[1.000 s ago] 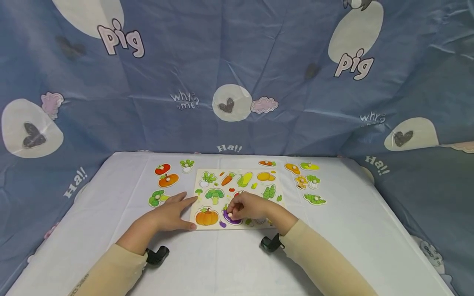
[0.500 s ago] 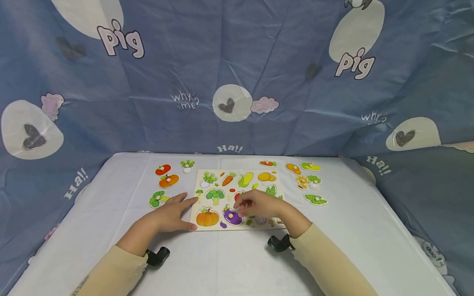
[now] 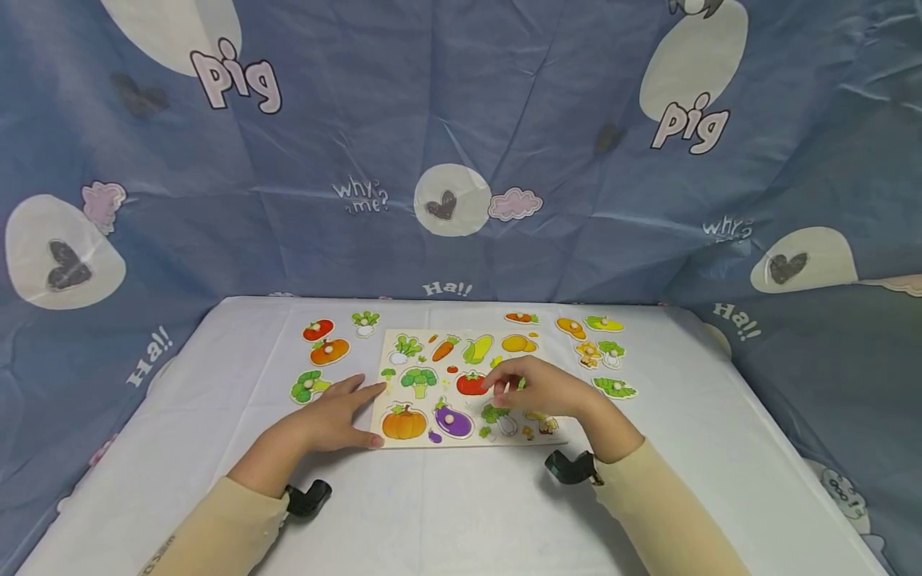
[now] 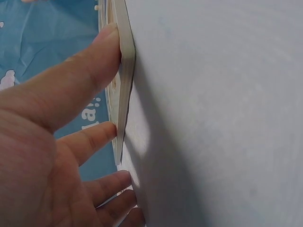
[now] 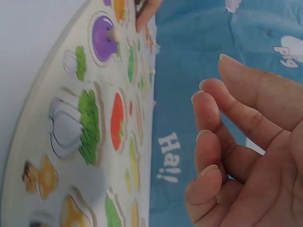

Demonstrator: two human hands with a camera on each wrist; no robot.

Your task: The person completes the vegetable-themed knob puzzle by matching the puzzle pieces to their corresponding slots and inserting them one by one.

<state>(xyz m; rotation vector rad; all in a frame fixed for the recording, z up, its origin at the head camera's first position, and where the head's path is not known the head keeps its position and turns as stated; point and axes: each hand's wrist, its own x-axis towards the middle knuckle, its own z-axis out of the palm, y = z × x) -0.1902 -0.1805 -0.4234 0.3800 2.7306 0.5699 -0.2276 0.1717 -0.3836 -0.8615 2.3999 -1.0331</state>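
Note:
A flat puzzle board [image 3: 425, 404] with printed vegetables lies on the table. In its front row sits an eggplant piece [image 3: 455, 424], its round knob facing up; the right wrist view also shows this eggplant piece [image 5: 100, 40]. My left hand [image 3: 324, 420] rests at the board's left side, fingers spread, with thumb and index finger touching the edge. Above the right part of the board hovers my right hand [image 3: 547, 390], fingers loosely bent and holding nothing. In the right wrist view the right hand [image 5: 251, 123] is apart from the board, over its printed tomato and cabbage.
Loose knobbed pieces lie left of the board: a tomato [image 3: 318, 330], a pumpkin [image 3: 329, 351], a broccoli [image 3: 302, 387] and a white radish [image 3: 366, 321]. Behind and right are a carrot [image 3: 517, 318], corn [image 3: 603, 324], cabbage [image 3: 611, 355] and others. A blue cloth [image 3: 461, 264] hangs behind.
My right hand has let go of the eggplant piece's knob and moved right and slightly away from me, uncovering the eggplant. The left hand stays at the board's edge.

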